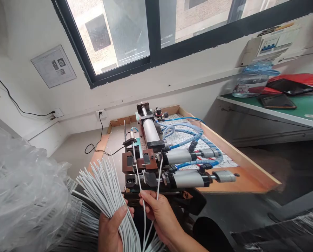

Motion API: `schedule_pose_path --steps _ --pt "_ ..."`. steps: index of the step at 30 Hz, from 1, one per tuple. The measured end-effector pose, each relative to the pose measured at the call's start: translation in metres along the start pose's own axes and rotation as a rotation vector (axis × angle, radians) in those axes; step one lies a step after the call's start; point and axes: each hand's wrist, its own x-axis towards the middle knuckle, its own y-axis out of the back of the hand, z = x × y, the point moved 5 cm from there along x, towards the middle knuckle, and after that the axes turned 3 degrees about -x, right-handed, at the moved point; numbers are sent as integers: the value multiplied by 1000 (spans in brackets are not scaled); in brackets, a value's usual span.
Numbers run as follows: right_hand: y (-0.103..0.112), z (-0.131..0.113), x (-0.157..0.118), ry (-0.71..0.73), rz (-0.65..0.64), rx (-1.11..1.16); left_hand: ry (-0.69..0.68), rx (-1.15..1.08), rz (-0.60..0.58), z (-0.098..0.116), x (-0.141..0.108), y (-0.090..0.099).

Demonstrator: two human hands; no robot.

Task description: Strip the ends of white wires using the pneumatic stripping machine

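A thick bundle of white cables (106,185) fans upward at the lower centre-left, with my left hand (114,224) wrapped round it. Just to its right, my right hand (158,213) pinches a single white cable (138,175) between thumb and fingertips. That cable's upper end reaches the brown block of a pneumatic machine (151,129). A second white cable (160,178) rises beside my right fingers, its tip near the machine's silver cylinders (189,178). The lower parts of the cables run down out of view.
The machine stands in a wooden-edged tray (240,157) with blue air hoses (195,131). Plastic-wrapped cable bundles (27,196) fill the left. At the right, a green table (308,108) bears a plastic jug (252,82) and red bags. A window is above.
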Motion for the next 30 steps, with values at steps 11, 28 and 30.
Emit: schedule_pose_path --steps 11,28,30 --pt "-19 1 -2 -66 -240 -15 -107 164 -92 -10 -2 2" --pt "10 15 -32 -96 -53 -139 -18 125 -57 -18 -10 17" --pt "9 13 -33 -101 -51 -131 -16 122 -71 -18 -11 17"
